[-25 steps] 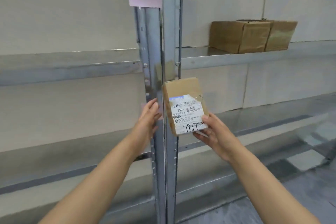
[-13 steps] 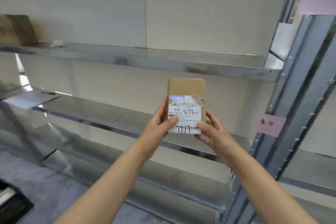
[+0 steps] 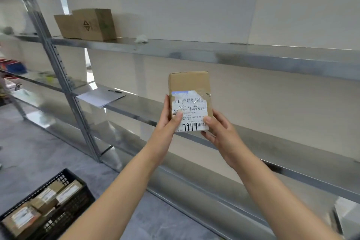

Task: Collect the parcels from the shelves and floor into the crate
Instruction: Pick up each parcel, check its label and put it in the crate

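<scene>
"Looking from the left side, what may go wrong here?"

"The black crate (image 3: 64, 179) stands on the floor at the lower left, well apart from the small parcel (image 3: 189, 85). The parcel is up in the air in front of the middle shelf (image 3: 140, 109). If it is let go from this height, I think it may bounce off the parcels in the crate (image 3: 48, 195) and land on the floor."

"And the hold itself?"

"The left hand (image 3: 167, 122) grips the parcel's left edge, with the thumb on the shipping label (image 3: 190, 111). The right hand (image 3: 220, 132) grips the lower right corner. The label looks torn at its top, so a sliding thumb could maybe peel it more."

"Is anything left to collect?"

"Two cardboard boxes (image 3: 91, 24) stand on the upper shelf (image 3: 233, 52). They are bigger, and the crate already looks rather full, so the space may not be enough."

"What can you not see well?"

"The crate is cut off by the picture's edge, so how full it is I cannot tell. The things on the far-left shelves are blurred. The white lump (image 3: 141, 38) beside the boxes is unclear. The fingers behind the parcel are hidden. A pale object (image 3: 346, 214) at the lower right is cut off."
</scene>
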The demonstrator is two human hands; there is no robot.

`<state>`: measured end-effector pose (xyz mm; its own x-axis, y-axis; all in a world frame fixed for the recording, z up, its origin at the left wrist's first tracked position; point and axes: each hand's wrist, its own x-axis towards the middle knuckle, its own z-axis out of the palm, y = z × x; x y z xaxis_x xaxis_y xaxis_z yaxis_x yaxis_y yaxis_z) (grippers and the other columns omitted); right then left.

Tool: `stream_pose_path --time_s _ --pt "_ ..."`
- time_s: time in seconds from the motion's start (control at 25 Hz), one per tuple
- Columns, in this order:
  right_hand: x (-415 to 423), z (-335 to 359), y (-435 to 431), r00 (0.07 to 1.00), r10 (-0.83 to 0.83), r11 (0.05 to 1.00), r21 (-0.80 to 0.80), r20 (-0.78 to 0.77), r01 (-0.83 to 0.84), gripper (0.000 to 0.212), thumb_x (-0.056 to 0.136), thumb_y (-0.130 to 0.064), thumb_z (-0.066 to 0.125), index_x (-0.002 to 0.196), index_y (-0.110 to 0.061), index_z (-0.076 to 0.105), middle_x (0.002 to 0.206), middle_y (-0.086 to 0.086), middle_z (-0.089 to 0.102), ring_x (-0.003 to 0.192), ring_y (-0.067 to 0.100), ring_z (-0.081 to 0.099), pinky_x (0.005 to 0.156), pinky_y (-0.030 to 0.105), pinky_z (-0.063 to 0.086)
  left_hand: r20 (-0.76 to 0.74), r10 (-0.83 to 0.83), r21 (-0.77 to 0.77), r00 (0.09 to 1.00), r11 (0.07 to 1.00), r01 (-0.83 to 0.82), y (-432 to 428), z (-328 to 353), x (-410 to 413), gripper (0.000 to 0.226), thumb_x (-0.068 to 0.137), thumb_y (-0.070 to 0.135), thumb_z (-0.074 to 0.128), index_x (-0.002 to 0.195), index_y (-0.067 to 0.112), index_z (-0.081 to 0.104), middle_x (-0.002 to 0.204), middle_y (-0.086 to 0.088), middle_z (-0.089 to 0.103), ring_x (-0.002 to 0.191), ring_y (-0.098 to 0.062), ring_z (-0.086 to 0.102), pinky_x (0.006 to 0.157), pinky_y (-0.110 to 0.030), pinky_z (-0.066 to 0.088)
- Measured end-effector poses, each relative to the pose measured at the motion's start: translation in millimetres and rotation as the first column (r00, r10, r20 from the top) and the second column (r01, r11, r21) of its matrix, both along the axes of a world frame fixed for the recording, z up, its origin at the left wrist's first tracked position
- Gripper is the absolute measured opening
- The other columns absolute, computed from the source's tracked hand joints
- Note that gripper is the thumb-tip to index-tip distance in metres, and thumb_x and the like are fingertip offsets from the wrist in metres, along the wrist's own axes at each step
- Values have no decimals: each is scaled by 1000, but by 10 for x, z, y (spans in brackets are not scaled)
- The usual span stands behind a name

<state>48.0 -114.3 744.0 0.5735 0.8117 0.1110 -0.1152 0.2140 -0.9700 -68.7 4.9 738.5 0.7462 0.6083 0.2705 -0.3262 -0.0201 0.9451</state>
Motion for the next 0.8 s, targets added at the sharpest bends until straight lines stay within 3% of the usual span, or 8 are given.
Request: stream_pose_path --time_s 0.2,0.32,0.44,0.52,0.6,0.68,0.8 --pt "-335 -67 794 996 69 998 -2 50 -69 43 91 -15 55 133 -21 49 111 -10 67 91 -3 66 73 13 51 42 89 -15 995 996 -89 665 -107 -385 75 85 32 57 150 31 19 142 2 52 131 -17 48 115 -46 31" --pt "-422 -83 1367 985 155 988 -15 81 -154 47 87 -20 61 133 -24 50 109 -14 68 95 -2 64 81 18 52 69 178 -23 982 984 -177 1076 -159 -546 69 87 28 52 149 29 22 141 0 53 130 -18 50 113 -45 34" --pt "-491 -132 2033 959 273 962 -38 80 -271 53 78 -33 60 130 -28 52 118 -11 67 112 9 60 100 33 46 66 288 -7 955 958 -288 1603 -222 -695 67 89 29 52 148 34 22 142 2 51 131 -17 48 114 -46 33" --pt "-540 -140 2469 939 339 941 -45 67 -336 48 84 -29 62 131 -28 51 123 -8 64 107 4 62 95 28 49 36 355 -14 934 935 -355 1954 -243 -802 70 88 40 55 148 39 19 145 5 48 134 -17 45 115 -48 29" --pt "-610 -149 2964 907 414 910 -46 72 -412 38 92 -21 56 129 -27 51 118 -11 65 95 -6 64 81 17 51 -12 437 -6 899 899 -438 2334 -236 -947 78 81 56 57 147 45 17 146 12 45 136 -14 42 117 -48 25" --pt "-714 -178 3450 857 509 861 -59 83 -505 32 93 -18 52 122 -32 53 109 -16 67 90 -9 64 77 16 49 -63 535 1 842 844 -536 2682 -239 -1133 80 77 67 53 146 50 16 147 20 42 136 -7 39 118 -44 23" --pt "-929 -274 4069 770 635 772 -69 61 -631 33 90 -16 57 121 -27 55 104 -14 70 92 -3 66 76 17 53 -111 652 -6 750 754 -657 3061 -307 -1465 79 85 65 48 149 44 6 153 24 25 140 -1 28 119 -40 20"
